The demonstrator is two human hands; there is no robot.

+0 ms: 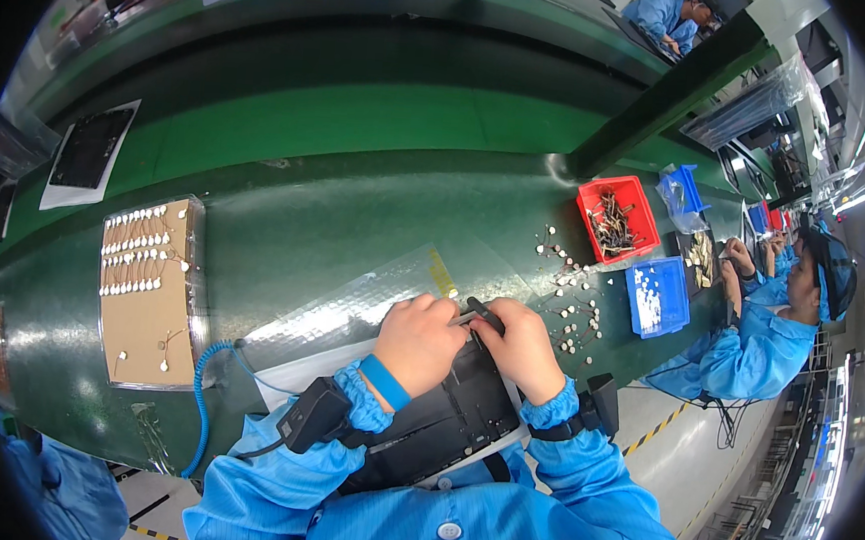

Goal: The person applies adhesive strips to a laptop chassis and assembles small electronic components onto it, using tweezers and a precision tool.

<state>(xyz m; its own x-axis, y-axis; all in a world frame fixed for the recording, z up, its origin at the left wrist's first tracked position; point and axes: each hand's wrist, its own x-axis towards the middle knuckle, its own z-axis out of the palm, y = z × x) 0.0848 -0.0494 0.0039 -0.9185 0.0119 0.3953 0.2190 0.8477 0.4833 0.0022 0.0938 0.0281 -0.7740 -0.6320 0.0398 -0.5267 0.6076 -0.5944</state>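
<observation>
A black flat panel, looking like part of a laptop casing (419, 432), lies in front of my body at the bench edge. Over its far edge my left hand (418, 339) is closed, its fingertips bent down and partly hidden. Close beside it, my right hand (520, 344) grips a slim dark hand tool (486, 316), whose exact kind I cannot make out. The fingertips of both hands nearly meet at the panel's far edge. What the left fingers pinch, if anything, is hidden. A blue wrist strap (385, 382) circles my left wrist.
A coiled blue cord (200, 409) runs left of the panel. Farther left, a tray (142, 335) holds rows of white round pieces with wires. Similar loose pieces (572, 315) lie right, near a red bin (586, 202) and blue bin (671, 325). A co-worker (764, 338) sits at right.
</observation>
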